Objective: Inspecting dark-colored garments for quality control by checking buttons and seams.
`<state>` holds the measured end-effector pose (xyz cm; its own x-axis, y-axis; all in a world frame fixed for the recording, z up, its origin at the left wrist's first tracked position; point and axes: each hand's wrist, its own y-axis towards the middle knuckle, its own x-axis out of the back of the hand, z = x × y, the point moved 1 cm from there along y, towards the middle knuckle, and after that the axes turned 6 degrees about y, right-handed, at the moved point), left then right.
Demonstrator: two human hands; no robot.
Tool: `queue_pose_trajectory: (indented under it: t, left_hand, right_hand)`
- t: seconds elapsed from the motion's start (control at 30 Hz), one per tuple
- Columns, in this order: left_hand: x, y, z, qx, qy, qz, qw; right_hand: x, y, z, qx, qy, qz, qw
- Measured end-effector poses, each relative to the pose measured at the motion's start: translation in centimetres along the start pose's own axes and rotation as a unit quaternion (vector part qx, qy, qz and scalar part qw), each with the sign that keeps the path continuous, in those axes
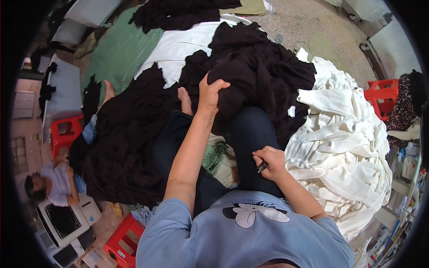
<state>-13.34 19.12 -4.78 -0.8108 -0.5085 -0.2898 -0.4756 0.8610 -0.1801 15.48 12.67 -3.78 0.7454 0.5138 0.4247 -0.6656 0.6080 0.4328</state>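
The speckled floor point(286, 33) carries a green sheet point(118, 58) at far left and an olive cloth point(328, 51) at far right. A heap of dark fabric point(125, 134) spreads over the middle and left, partly across the sheet. Beside it, on the right, a pile of white ribbed knitwear point(344, 161) spreads wide.

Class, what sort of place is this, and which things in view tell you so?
Probably a garment workshop, judging by the large heap of dark cloth, the pile of white knitted garments with ribbed edges, and the small metal tool in the right hand.
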Motion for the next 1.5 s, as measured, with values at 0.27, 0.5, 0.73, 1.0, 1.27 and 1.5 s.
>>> queue_pose_trajectory:
  t: [0.27, 0.5, 0.73, 1.0, 1.27, 1.5]
  left_hand:
    - [-12.2, -5.1, -11.2, -0.262, -0.028, 0.165, 0.950]
    - [-17.5, -11.6, -14.9, -0.240, -0.180, 0.289, 0.909]
    - [-2.1, -23.1, -19.6, -0.282, 0.115, 0.058, 0.951]
    - [15.2, -40.4, -12.6, 0.003, 0.335, -0.074, 0.939]
    - [20.5, -43.4, -2.1, 0.114, 0.214, -0.121, 0.963]
    - [21.7, -42.0, -2.7, 0.142, 0.208, -0.089, 0.964]
  right_hand:
    - [4.1, -4.6, -1.0, -0.043, 0.140, -0.245, 0.959]
    - [17.7, -7.6, 2.8, -0.004, 0.150, -0.478, 0.865]
    - [18.5, -7.0, 1.6, 0.130, -0.067, -0.482, 0.864]
    - [13.3, -4.4, -0.2, -0.128, 0.222, -0.401, 0.879]
    - [4.1, 1.7, 1.0, -0.084, 0.088, 0.090, 0.989]
    - [0.7, 4.1, 0.3, -0.106, 0.064, 0.066, 0.990]
